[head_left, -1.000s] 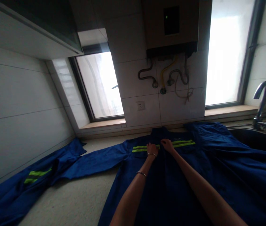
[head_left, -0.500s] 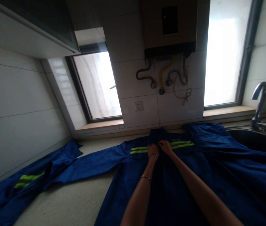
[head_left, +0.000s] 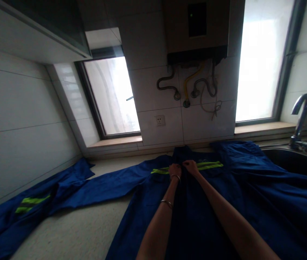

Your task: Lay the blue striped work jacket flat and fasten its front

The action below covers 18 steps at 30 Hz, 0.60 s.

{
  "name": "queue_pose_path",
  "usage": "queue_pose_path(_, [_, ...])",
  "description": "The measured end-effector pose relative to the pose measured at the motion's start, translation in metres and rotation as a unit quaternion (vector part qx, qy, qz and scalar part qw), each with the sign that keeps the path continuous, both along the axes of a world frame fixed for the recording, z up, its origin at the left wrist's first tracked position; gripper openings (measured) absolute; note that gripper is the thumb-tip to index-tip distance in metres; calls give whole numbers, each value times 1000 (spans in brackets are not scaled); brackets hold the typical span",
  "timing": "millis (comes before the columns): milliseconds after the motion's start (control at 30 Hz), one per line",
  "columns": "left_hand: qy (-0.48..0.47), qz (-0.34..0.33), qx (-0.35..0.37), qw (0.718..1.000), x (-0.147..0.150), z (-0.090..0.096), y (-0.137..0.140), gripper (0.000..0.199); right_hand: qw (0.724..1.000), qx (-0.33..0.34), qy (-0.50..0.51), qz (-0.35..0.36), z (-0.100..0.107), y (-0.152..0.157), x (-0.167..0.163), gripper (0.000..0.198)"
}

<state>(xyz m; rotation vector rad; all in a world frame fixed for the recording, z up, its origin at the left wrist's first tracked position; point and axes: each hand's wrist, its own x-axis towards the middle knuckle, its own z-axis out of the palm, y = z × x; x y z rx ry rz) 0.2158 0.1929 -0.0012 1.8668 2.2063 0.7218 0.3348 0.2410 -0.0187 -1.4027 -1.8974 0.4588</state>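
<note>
A blue work jacket (head_left: 153,202) with yellow-green reflective stripes lies spread on the counter, its collar toward the wall. My left hand (head_left: 175,170), with bangles on its wrist and forearm, is closed on the left edge of the jacket's front, by the chest stripe. Just to its right, my right hand (head_left: 191,167) pinches the other side of the front opening. The fingertips of both hands nearly meet below the collar. What lies exactly between them is too small and dark to make out.
More blue clothing with a reflective stripe (head_left: 31,204) lies at the left, and blue cloth (head_left: 278,184) at the right beside the sink (head_left: 289,162) and faucet (head_left: 301,112). A water heater (head_left: 196,32) with hoses hangs on the tiled wall. The pale counter (head_left: 80,227) shows at lower left.
My left hand has shifted slightly and its fingers are drawn in more at the jacket's front. My right hand stays almost in place, and the view has moved a little.
</note>
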Motion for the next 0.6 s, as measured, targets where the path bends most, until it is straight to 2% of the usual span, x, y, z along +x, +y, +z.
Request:
queue_pose_path(167, [-31, 2, -6, 1000, -1, -2, 7, 33, 999, -5, 30, 16, 0, 0, 1, 24])
queue_pose_path(333, [-31, 16, -25, 999, -2, -3, 16, 49, 999, -16, 39, 10, -2, 3, 3, 25])
queue_pose_path(600, [7, 3, -45, 999, -4, -6, 19, 37, 999, -17, 44, -7, -5, 6, 5, 33])
